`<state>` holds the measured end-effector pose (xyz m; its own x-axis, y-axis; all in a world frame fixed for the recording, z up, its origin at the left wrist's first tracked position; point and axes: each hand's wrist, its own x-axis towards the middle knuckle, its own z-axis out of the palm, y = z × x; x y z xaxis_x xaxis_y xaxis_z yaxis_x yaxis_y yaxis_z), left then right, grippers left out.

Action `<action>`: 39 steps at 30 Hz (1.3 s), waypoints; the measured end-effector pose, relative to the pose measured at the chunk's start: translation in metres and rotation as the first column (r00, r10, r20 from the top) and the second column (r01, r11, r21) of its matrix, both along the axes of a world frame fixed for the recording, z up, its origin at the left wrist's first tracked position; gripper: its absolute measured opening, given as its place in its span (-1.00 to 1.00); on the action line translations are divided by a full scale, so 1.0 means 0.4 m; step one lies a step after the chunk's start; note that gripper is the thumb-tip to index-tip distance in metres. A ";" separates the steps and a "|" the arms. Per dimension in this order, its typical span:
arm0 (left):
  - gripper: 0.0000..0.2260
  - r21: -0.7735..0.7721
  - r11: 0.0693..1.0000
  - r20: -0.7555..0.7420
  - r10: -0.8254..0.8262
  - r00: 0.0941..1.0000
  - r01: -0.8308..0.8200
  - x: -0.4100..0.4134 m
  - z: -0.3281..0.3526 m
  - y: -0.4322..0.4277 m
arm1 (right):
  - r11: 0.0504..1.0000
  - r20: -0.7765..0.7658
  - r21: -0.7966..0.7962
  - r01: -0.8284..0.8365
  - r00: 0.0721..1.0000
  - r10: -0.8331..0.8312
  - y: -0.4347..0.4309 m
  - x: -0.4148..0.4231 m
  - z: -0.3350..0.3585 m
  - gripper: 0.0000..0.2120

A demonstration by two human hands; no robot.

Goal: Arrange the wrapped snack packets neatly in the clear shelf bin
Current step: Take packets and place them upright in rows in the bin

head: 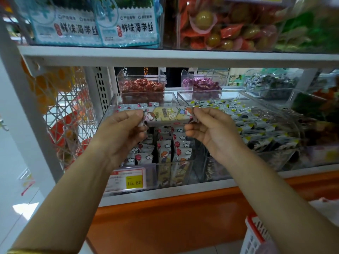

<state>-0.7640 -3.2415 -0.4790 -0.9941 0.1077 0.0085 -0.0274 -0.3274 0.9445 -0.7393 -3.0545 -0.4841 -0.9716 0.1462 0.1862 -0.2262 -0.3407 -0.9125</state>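
Note:
A long wrapped snack packet [168, 115] with cartoon figures is held level above the clear shelf bin [110, 110]. My left hand [124, 129] pinches its left end and my right hand [207, 127] pinches its right end. Beneath it, several matching packets [176, 149] with red balloons and clouds stand in rows inside the bin, some upright at the front. My hands hide part of the rows.
A neighbouring clear bin [286, 125] holds black-and-yellow packets. Small bins of red sweets [141, 85] and purple sweets [201, 84] sit behind. A yellow price tag [134, 181] hangs in front. The upper shelf edge [165, 57] is close above. A red-rimmed basket [256, 233] stands lower right.

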 end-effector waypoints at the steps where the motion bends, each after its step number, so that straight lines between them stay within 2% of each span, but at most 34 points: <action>1: -0.86 0.053 0.999 0.022 -0.013 1.000 0.012 0.000 0.002 0.000 | 1.000 0.008 -0.031 -0.004 1.000 0.004 0.002 0.000 0.001 -0.85; 3: -0.87 0.137 0.990 0.046 -0.022 0.999 0.016 0.000 0.005 0.003 | 1.000 -0.012 -0.011 0.009 1.000 -0.009 0.007 -0.001 0.000 -0.86; 4: -0.87 0.144 0.990 0.044 -0.018 0.999 0.011 -0.001 0.004 0.005 | 0.997 -0.055 0.063 0.044 0.998 -0.041 0.010 0.000 -0.002 -0.88; 7: -0.87 0.076 0.997 0.014 -0.019 1.000 0.018 -0.002 0.000 0.011 | 0.921 -0.246 0.329 0.209 0.960 -0.130 0.014 0.001 -0.007 -0.88; 10: -0.79 0.031 0.997 -0.010 -0.077 0.997 0.077 0.005 0.000 0.020 | 0.862 -0.295 0.431 0.265 0.945 -0.143 0.016 0.005 -0.009 -0.85; 15: -0.86 -0.052 0.989 -0.045 -0.142 0.989 0.140 0.014 -0.003 0.025 | 0.906 -0.210 0.390 0.167 0.974 -0.089 0.024 0.009 -0.009 -0.82; 19: -0.84 -0.059 0.990 -0.096 -0.130 0.987 0.124 0.016 0.000 0.030 | 0.958 -0.189 0.268 0.100 0.981 -0.049 0.021 0.012 -0.002 -0.88; 23: -0.87 -0.097 0.983 -0.157 -0.172 0.973 0.158 0.021 0.003 0.027 | 0.906 -0.225 0.390 0.163 0.971 -0.077 0.021 0.012 -0.007 -0.92; 27: -0.84 -0.251 0.963 -0.196 -0.154 0.968 0.102 0.020 -0.006 0.028 | 0.876 -0.205 0.449 0.178 0.974 -0.093 0.021 0.006 -0.008 -0.96; 31: -0.82 -0.379 0.925 -0.250 -0.137 0.959 0.033 0.029 -0.006 0.026 | 0.874 -0.223 0.438 0.212 0.967 -0.122 0.021 0.005 -0.004 -0.88; 34: -0.81 -0.522 0.852 -0.331 -0.162 0.930 -0.038 0.041 0.002 0.029 | 0.839 -0.260 0.445 0.314 0.941 -0.215 0.023 0.004 -0.007 -0.81; 36: -0.85 -0.539 0.841 -0.328 -0.154 0.932 -0.050 0.043 0.001 0.037 | 0.800 -0.313 0.469 0.375 0.917 -0.246 0.018 0.006 -0.008 -0.78; 39: -0.95 -0.487 0.872 -0.269 -0.110 0.957 -0.037 0.043 0.002 0.050 | 0.759 -0.352 0.527 0.384 0.911 -0.216 0.010 0.010 -0.009 -0.82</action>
<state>-0.7468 -3.2216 -0.4783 -0.9529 0.2071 0.2218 0.2578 0.1672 0.9516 -0.7351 -3.0504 -0.4878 -0.8002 0.2065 0.5631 -0.4765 0.3512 -0.8059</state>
